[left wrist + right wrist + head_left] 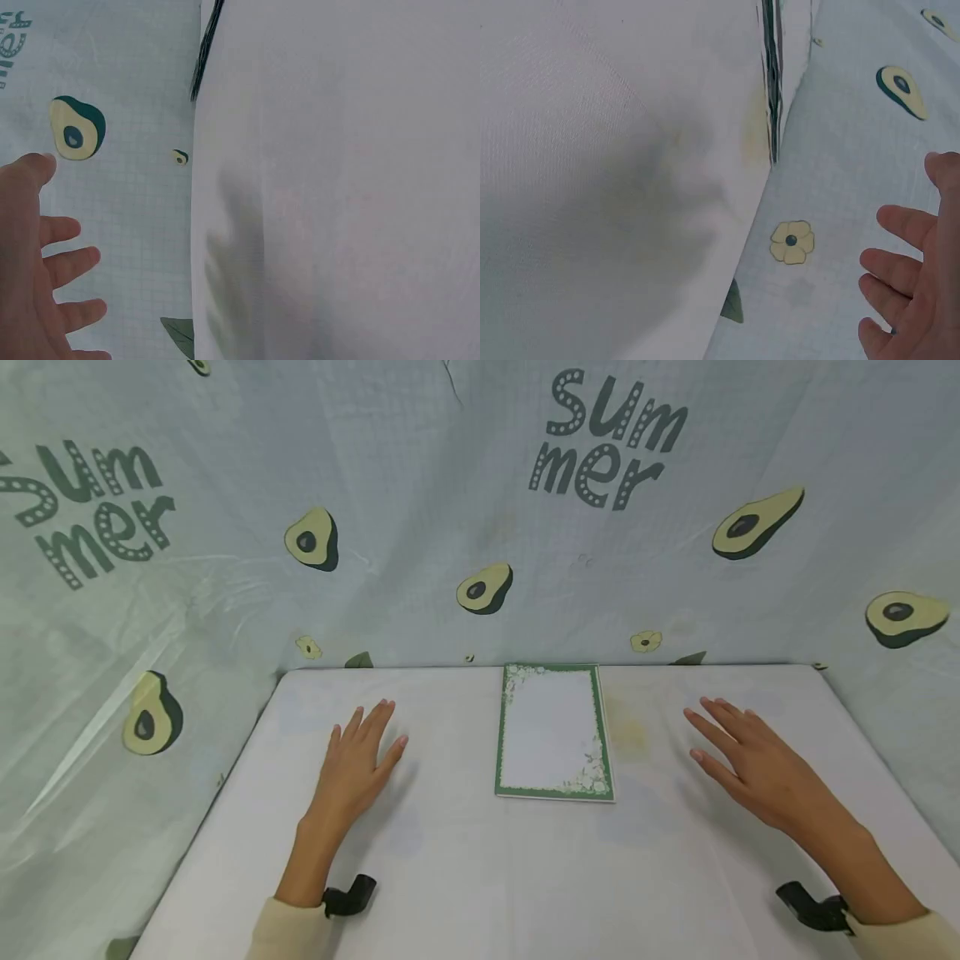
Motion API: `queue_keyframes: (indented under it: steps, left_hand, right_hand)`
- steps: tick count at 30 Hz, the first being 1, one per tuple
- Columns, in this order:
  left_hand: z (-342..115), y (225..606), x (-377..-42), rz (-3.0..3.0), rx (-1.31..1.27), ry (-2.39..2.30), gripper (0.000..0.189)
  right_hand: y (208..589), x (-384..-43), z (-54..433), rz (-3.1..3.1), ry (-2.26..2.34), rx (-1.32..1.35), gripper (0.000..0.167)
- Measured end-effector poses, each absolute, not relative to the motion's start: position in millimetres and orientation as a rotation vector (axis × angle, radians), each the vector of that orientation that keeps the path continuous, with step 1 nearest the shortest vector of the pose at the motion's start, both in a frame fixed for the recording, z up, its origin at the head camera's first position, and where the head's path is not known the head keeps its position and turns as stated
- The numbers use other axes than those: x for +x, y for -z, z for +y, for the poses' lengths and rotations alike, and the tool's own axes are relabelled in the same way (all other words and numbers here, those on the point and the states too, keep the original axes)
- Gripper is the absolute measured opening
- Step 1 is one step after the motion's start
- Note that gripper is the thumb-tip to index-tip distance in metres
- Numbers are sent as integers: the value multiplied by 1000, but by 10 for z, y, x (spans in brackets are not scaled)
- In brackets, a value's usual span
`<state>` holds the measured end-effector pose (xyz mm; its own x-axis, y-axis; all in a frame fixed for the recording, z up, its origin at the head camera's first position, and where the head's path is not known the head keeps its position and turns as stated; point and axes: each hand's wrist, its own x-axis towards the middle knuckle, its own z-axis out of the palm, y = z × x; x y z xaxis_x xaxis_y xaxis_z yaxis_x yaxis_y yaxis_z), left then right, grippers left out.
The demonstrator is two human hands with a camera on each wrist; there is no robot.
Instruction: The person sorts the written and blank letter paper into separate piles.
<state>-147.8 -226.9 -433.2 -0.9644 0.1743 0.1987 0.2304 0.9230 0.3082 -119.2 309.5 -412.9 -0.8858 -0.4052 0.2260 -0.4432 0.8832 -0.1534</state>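
A white sheet or thin pad with a green floral border (pixel 553 731) lies flat toward the back of the table. My left hand (pixel 354 772) is held to its left, palm down, fingers straight and slightly spread. To its right is my right hand (pixel 765 772), also with extended fingers. Both hands hold nothing, and their shadows fall on the white cover. In the right wrist view, the bordered item's edge (pixel 772 82) shows several dark and pale layers, like a stack. The left wrist view catches only a thin strip of that edge (pixel 207 52).
A white cover (pixel 480 868) spreads over the table. Behind it hangs a pale cloth (pixel 405 468) printed with avocados and lettering, which also falls along the left and right sides. A black wrist camera mount (pixel 351 896) sits on my left wrist, another mount (pixel 813 908) on the right.
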Motion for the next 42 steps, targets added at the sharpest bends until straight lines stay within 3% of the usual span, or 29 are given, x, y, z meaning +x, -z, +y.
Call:
queue_keyframes:
  steps: [20,35,42]
  left_hand:
    - [-2048,4309,-1472,-2898,-402,861,62]
    - [-1858,4328,-1536,-2753,-334,1296,49]
    - [-1782,4368,-1600,-2666,-362,1452,40]
  right_hand:
    - [4112,-1317,2841,-2904,-419,625,58]
    - [4208,-1467,2575,-2713,-472,673,26]
    - [4227,-1537,2555,-2851,-690,571,28]
